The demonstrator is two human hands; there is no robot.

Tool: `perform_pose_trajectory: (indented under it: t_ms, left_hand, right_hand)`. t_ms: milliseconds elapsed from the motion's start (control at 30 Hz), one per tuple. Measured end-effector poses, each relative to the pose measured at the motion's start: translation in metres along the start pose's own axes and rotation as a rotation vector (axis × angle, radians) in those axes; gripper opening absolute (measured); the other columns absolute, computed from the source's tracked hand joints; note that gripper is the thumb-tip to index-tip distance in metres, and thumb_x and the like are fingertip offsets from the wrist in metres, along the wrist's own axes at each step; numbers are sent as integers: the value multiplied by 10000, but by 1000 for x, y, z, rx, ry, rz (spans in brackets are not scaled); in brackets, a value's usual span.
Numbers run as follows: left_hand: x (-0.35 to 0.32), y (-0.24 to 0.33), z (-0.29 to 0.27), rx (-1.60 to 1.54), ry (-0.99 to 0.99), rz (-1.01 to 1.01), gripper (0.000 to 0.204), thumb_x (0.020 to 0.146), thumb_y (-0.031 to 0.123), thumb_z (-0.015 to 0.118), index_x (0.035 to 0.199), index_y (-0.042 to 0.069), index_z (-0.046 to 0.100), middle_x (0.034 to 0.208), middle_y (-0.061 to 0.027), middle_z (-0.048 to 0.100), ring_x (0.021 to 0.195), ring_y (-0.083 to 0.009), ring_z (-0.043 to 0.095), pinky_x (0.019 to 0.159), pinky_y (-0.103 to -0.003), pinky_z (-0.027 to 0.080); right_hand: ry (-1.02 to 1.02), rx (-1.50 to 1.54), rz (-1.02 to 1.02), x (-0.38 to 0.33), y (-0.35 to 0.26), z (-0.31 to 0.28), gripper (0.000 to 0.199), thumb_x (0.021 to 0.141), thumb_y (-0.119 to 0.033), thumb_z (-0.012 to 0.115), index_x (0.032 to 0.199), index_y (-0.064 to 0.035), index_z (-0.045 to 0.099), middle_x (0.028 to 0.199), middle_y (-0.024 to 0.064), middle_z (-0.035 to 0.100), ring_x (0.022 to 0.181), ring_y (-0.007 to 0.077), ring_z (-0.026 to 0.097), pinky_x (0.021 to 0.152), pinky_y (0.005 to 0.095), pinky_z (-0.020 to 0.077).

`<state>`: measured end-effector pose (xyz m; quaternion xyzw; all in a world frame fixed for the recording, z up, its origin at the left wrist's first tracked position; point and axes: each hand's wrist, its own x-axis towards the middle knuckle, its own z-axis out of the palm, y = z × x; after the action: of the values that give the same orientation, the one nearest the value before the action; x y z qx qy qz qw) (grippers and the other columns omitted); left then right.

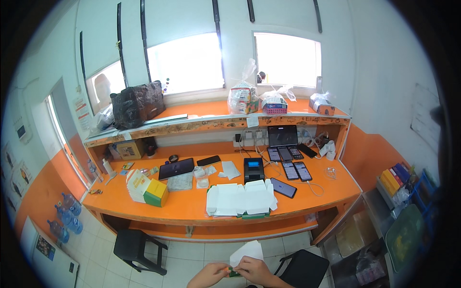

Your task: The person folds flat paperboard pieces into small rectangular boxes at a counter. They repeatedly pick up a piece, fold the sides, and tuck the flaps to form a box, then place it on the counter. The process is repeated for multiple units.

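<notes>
Low in the view, in front of the desk, my left hand [210, 274] and my right hand [254, 270] are close together. Both have their fingers closed on a small folding carton [248, 251]. Its white inner face stands up above my right hand, and a bit of green and orange print shows between the fingers. On the desk edge ahead lies a stack of flattened cartons [240, 198], white side up with green edges. To its left is a row of made-up cartons [146, 188] in white, yellow and green.
The orange desk [192, 204] also bears a black card terminal or printer [253, 169], several phones [290, 170], a laptop [282, 136] and a tablet [176, 168]. A black stool [137, 247] stands at left, a black chair [305, 271] at right. Water bottles [72, 221] stand by the left wall.
</notes>
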<state>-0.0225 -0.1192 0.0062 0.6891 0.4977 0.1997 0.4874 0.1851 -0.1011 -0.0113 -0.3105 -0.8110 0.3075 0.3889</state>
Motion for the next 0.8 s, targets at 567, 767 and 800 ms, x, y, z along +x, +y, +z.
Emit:
perform_pose_trajectory:
  t_ms: [567,767,800]
  left_hand:
    - [-9,-14,-5,-92,-101,142,363,829,201,708,1131,22,616,998,-88,658,919,-158,573,844,-280,449]
    - [-10,-21,-5,-119,-109,62,341,818,173,718,1102,8,626,945,-66,655,874,-136,566,818,-265,454]
    - [-9,-22,-5,-138,-121,22,341,815,170,721,1097,5,626,936,-62,653,867,-133,564,815,-263,454]
  right_hand:
    - [-165,104,43,6,-3,-9,89,811,-133,666,856,-57,681,784,60,582,678,227,595,614,306,482]
    - [-132,21,-17,1,-1,-6,77,812,-119,650,846,-54,673,789,63,585,674,238,607,610,314,492]
    - [-119,35,-32,0,-1,-5,76,810,-119,652,847,-56,673,784,64,584,671,238,607,607,315,491]
